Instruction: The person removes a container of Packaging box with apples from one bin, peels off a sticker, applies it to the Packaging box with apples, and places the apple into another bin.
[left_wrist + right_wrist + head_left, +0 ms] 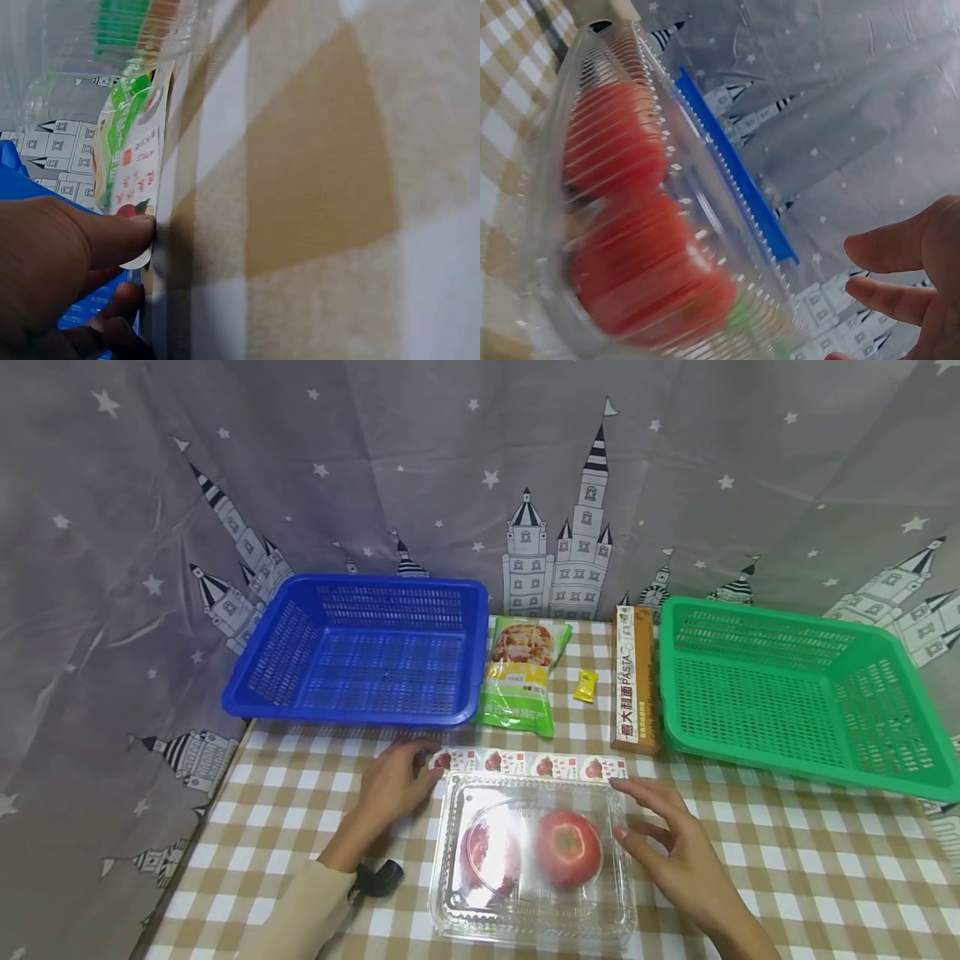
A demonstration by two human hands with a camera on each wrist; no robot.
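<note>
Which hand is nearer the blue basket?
Left. The left hand is just in front of the blue basket, at the label strip; the right hand is farther off, by the right edge of the clear container.

Looks like a wall beyond the left hand and the right hand, but is just a big gray cloth. Has little white stars all over, plus soft folds. Shows a tall castle ahead, between both hands, black and white, with a stripy roof and a pointy flag. Shows more castles out past each hand. Has brown and white squares on the tablecloth under both hands. Gets shadowy just beside the left hand.
</note>
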